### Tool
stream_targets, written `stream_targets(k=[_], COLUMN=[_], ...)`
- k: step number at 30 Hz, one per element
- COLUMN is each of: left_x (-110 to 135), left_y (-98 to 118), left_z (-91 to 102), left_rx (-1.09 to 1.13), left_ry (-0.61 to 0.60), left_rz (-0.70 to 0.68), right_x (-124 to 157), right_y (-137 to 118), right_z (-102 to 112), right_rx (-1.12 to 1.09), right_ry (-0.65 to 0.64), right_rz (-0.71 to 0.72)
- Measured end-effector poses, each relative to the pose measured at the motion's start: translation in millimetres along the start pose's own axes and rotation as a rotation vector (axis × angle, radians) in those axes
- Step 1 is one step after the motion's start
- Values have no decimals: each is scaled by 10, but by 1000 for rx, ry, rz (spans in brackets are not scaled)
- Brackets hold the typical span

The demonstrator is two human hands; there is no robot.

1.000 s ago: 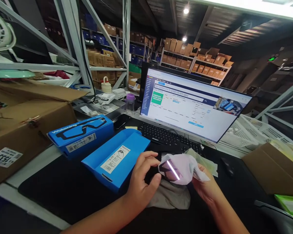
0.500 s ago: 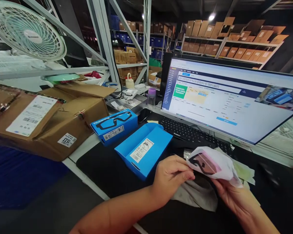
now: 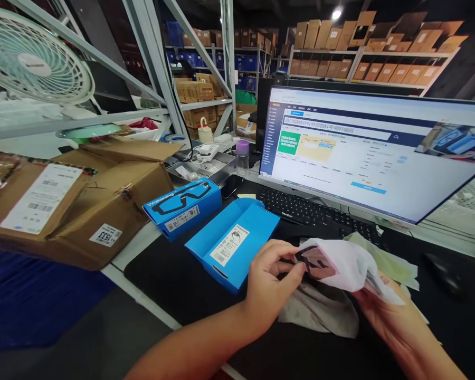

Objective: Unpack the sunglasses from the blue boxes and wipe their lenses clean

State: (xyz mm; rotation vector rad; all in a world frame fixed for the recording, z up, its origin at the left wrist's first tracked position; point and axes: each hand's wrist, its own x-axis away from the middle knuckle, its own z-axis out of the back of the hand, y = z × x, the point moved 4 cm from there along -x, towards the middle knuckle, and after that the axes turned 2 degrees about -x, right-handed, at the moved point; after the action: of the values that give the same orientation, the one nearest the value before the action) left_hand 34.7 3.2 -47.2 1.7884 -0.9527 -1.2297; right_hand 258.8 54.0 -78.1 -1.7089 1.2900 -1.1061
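Dark-framed glasses with a tinted pinkish lens [image 3: 319,264] stick out of a thin white wrapper [image 3: 352,261]. My left hand [image 3: 271,282] pinches the near end of the frame at the left. From below and the right, my right hand [image 3: 380,303] grips the wrapped part; its fingertips are hidden under the wrapper. Beneath the glasses a grey cloth pouch [image 3: 320,311] lies crumpled on the black mat. Left of my hands sits an open blue box [image 3: 231,243] with a white label. Behind it stands a closed blue glasses box [image 3: 184,206].
A monitor [image 3: 332,158] rises behind a black keyboard [image 3: 293,206]. Pale green sheets [image 3: 388,261] and a mouse [image 3: 443,272] lie at the right. An opened cardboard box [image 3: 114,206] fills the left, below a fan [image 3: 35,63]. A purple-capped bottle [image 3: 242,158] stands near the monitor.
The left fingers have moved onto the frame's end, and the glasses have shifted slightly left, with more of them showing outside the wrapper. The view has turned a little.
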Motion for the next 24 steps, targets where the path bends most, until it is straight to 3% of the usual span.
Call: stream_targets(k=[5, 8, 12, 15, 18, 20, 22, 24], left_x=[-30, -40, -59, -75, -92, -117, -145, -159], left_y=[-17, -34, -44, -79, -151, -173, -171, -167], left_z=[-66, -79, -85, -80, -30, 21, 73, 106], left_rx=[-118, -200, -99, 15, 152, 203, 239, 285], left_ry=[-152, -212, -259, -240, -134, -53, 25, 97], left_rz=[34, 63, 167, 303, 462, 480, 447, 435], right_x=[24, 38, 93, 131, 168, 199, 190, 152], right_y=[-17, -182, -565, -886, -1181, -1264, -1172, -910], right_z=[-8, 69, 254, 512, 829, 1016, 1120, 1116], right_rx=[134, 430, 813, 889, 954, 927, 858, 848], right_ry=[-22, -61, -205, -66, 310, 528, 519, 299], right_rz=[72, 120, 169, 258, 439, 507, 468, 368])
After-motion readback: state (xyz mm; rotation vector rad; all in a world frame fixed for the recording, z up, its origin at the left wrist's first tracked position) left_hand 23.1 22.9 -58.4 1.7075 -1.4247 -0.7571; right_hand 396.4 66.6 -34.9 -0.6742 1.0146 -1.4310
